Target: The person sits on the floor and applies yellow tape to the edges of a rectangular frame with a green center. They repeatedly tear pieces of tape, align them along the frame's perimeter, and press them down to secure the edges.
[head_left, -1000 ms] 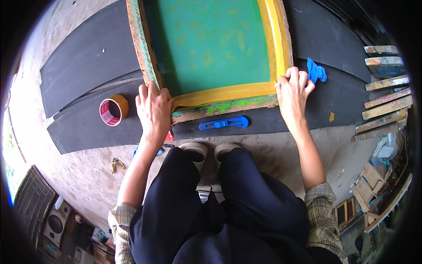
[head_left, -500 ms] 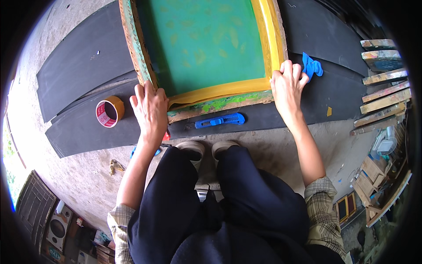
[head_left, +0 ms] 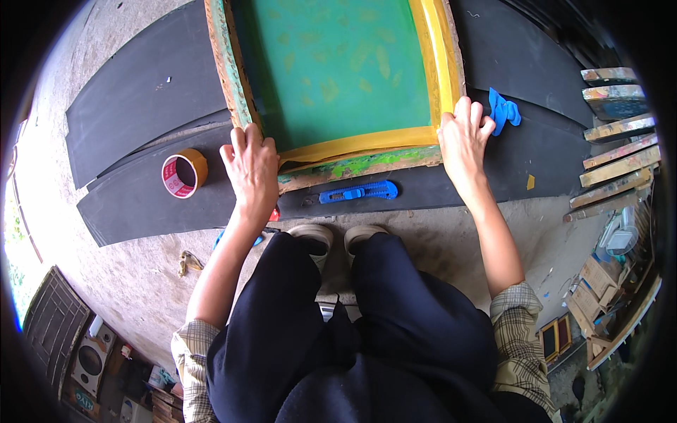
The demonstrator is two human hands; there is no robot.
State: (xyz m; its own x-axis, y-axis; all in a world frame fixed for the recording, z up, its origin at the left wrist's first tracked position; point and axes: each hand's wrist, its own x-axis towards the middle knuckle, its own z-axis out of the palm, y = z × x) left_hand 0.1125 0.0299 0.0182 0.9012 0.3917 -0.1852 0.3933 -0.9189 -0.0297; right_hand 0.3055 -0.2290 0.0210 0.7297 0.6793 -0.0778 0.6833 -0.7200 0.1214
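A paint-stained wooden screen-printing frame (head_left: 360, 166) with green mesh (head_left: 338, 77) lies in front of me. Yellow tape (head_left: 374, 141) runs along its near and right inner edges; at the near left it stands slightly loose. My left hand (head_left: 252, 169) has its fingers curled over the near left corner. At the near right corner, my right hand (head_left: 464, 139) grips the frame, fingertips over the taped edge. Just below the near side lies a blue utility knife (head_left: 360, 192). A roll of yellow tape (head_left: 200, 168) stands left of my left hand.
Black sheets (head_left: 144, 99) are spread under the frame on the concrete floor (head_left: 151, 271). A crumpled blue piece (head_left: 504, 111) rests right of my right hand, with a small yellow scrap (head_left: 530, 182) nearer. Paint-marked wooden frames (head_left: 617, 132) stand in a row at the far right.
The whole view has shifted slightly to the right. Both hands keep their hold on the same corners of the frame.
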